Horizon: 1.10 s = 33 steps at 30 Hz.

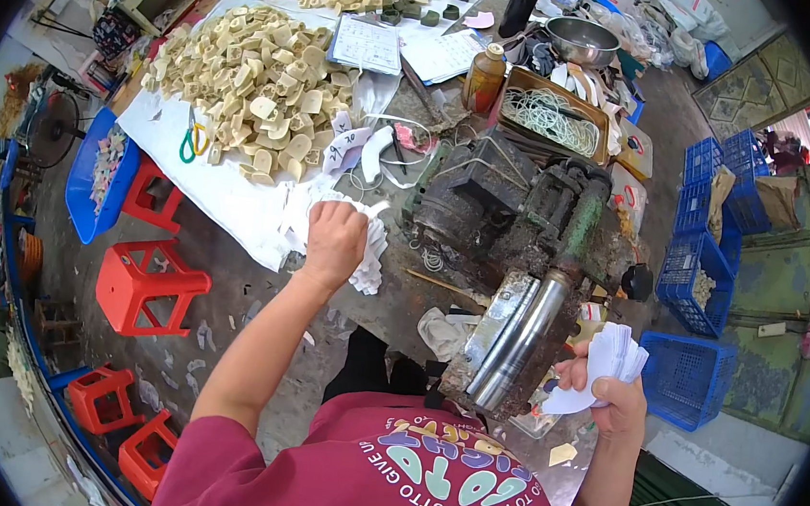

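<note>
My left hand (334,245) is at the table's near edge, its fingers bent down and closed on a pile of thin white cut pieces (373,260); the fingertips are hidden. Out to the right, beyond the roller machine, my right hand (625,405) grips a fanned stack of flat white pieces (616,356) between thumb and fingers. Between my hands stands a greasy dark machine (488,188) with two shiny metal rollers (520,345) pointing toward me. A crumpled whitish cloth (443,335) lies left of the rollers.
A large heap of cream-coloured curved pieces (257,76) covers the white sheet (208,192), with scissors (193,138) beside it. Behind the machine are a brown bottle (484,82) and a tray of pale cord (551,119). Red stools (147,283) stand left, blue crates (688,379) right.
</note>
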### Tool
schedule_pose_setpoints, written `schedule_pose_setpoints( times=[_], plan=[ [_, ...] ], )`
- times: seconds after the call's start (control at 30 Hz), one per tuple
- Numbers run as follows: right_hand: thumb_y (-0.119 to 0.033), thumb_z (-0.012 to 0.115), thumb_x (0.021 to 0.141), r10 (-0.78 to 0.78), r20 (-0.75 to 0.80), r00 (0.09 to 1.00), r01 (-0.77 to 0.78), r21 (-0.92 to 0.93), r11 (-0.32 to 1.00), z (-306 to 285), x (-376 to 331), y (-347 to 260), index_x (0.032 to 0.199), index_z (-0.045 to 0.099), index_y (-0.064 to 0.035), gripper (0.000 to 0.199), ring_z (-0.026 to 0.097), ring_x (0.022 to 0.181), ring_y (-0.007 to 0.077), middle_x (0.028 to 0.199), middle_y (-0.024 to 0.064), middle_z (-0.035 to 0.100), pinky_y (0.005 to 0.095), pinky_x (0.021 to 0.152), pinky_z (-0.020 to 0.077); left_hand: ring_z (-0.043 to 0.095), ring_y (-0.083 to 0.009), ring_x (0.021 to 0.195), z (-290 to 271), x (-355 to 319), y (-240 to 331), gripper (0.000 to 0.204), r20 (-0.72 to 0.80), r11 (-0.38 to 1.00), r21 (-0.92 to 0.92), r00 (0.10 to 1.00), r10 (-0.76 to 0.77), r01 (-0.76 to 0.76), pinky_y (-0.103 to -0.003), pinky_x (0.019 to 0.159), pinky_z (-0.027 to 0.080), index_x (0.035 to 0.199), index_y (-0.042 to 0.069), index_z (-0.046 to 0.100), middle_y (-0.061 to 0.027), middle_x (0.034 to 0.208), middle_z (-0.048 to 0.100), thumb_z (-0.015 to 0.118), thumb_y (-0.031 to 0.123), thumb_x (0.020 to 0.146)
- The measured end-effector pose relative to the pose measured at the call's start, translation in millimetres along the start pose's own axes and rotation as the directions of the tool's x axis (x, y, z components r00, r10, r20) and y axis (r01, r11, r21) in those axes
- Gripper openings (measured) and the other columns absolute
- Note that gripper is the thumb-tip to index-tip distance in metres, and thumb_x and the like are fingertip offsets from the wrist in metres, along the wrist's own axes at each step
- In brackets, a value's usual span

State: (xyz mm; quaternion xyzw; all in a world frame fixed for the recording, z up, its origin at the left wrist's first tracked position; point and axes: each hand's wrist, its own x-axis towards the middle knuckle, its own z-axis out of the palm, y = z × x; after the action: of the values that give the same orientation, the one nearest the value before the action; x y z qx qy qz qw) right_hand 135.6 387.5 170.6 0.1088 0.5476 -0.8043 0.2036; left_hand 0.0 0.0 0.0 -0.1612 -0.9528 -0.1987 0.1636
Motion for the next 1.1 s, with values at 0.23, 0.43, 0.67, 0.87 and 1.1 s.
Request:
schedule_pose_setpoints(
  times=[0.23, 0.43, 0.67, 0.87, 1.1],
  plan=[
    [-0.007, 0.073, 0.065, -0.115, -0.077, 0.99, 0.124, 0.126, 0.984, 38.0, 15.5, -2.1, 0.107, 0.055, -0.0003, 0.046, 0.067, 0.088, 0.0298, 0.087, 0.0125, 0.066, 0.0433, 0.083, 0.0523, 0.053, -0.0255, 0.097, 9.8, -44.0, -0.7, 0.015, 0.238, 0.982, 0.104, 0.963, 0.126, -0.155, -0.047, 0.094, 0.035, 0.087, 0.008, 0.064, -0.0079, 0.088, 0.058, 0.067, 0.01, 0.072],
    [-0.005, 0.083, 0.067, -0.08, -0.134, 0.988, 0.053, -0.197, 0.979, 69.4, 25.8, -7.4, 0.11, 0.059, -0.0027, 0.049, 0.056, 0.078, 0.005, 0.09, -0.0021, 0.062, 0.0212, 0.069, 0.0448, 0.058, -0.019, 0.088, -71.0, 6.8, 127.2, 0.017, 0.351, 0.553, -0.738, 0.92, -0.174, 0.386, -0.034, 0.085, 0.044, 0.084, 0.004, 0.067, -0.0068, 0.086, 0.062, 0.076, 0.01, 0.071],
    [-0.007, 0.084, 0.068, -0.142, -0.022, 0.99, 0.139, -0.101, 0.985, 81.0, 18.2, -14.2, 0.118, 0.057, -0.002, 0.058, 0.059, 0.093, 0.0075, 0.102, 0.0004, 0.063, 0.0252, 0.083, 0.0477, 0.057, -0.0064, 0.078, -113.3, 37.0, 201.2, 0.012, 0.635, -0.174, -0.717, 0.736, 0.237, 0.675, -0.024, 0.073, 0.046, 0.085, 0.0, 0.068, 0.0007, 0.082, 0.065, 0.071, 0.011, 0.084],
    [-0.006, 0.077, 0.071, -0.194, -0.125, 0.973, 0.167, -0.199, 0.966, 53.6, 4.2, -12.3, 0.124, 0.055, -0.0006, 0.057, 0.06, 0.09, 0.0078, 0.107, 0.003, 0.065, 0.0247, 0.077, 0.0496, 0.057, -0.0053, 0.079, -102.5, 28.1, 207.0, 0.009, 0.544, -0.071, -0.827, 0.825, 0.153, 0.558, -0.024, 0.074, 0.046, 0.084, 0.0, 0.069, 0.0005, 0.083, 0.066, 0.066, 0.008, 0.087],
    [-0.001, 0.076, 0.065, -0.107, 0.137, 0.985, 0.138, -0.248, 0.959, 18.0, -20.5, -23.8, 0.124, 0.057, 0.0021, 0.062, 0.062, 0.093, 0.0126, 0.134, 0.0138, 0.051, 0.0263, 0.078, 0.0499, 0.057, -0.0057, 0.074, -89.9, 20.9, 200.6, 0.009, 0.554, 0.157, -0.831, 0.817, 0.158, 0.534, -0.024, 0.069, 0.046, 0.086, -0.001, 0.068, -0.0024, 0.079, 0.066, 0.067, 0.008, 0.085]
  ],
)
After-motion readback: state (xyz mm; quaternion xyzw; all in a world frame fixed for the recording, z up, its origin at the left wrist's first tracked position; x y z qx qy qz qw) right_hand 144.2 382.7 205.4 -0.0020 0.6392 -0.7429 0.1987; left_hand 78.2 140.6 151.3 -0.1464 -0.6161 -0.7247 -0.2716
